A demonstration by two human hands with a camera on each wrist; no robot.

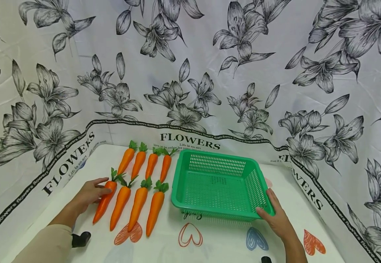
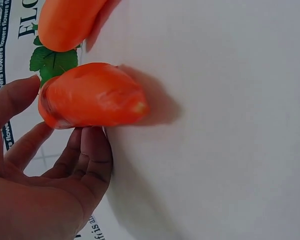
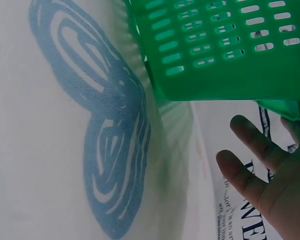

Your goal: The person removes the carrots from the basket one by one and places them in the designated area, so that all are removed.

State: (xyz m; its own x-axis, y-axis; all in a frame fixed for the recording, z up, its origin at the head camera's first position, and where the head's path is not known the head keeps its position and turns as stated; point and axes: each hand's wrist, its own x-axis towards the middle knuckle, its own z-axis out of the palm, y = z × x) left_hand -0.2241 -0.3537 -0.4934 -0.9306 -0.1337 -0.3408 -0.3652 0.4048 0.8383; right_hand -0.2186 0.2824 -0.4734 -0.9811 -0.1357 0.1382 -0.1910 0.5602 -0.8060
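My left hand (image 1: 91, 193) is around the leftmost carrot (image 1: 105, 202) of the front row, thumb on one side and fingers on the other. The left wrist view shows that orange carrot (image 2: 97, 97) with its tip toward the camera and a shadow beside it. More carrots with green leafy tops lie to its right, and another row (image 1: 138, 165) lies behind. At the right, a green plastic basket (image 1: 214, 212) has perforated walls and nothing inside. My right hand (image 1: 278, 218) holds its front right corner, thumb at the rim. In the right wrist view, the other fingers (image 3: 260, 145) spread below the rim.
A white cloth with printed hearts (image 1: 190, 235) covers the table. Floral curtains (image 1: 190, 98) stand behind and on both sides. A black object (image 1: 81, 239) shows beside the left sleeve, and another (image 1: 266, 259) at the bottom edge near the right forearm.
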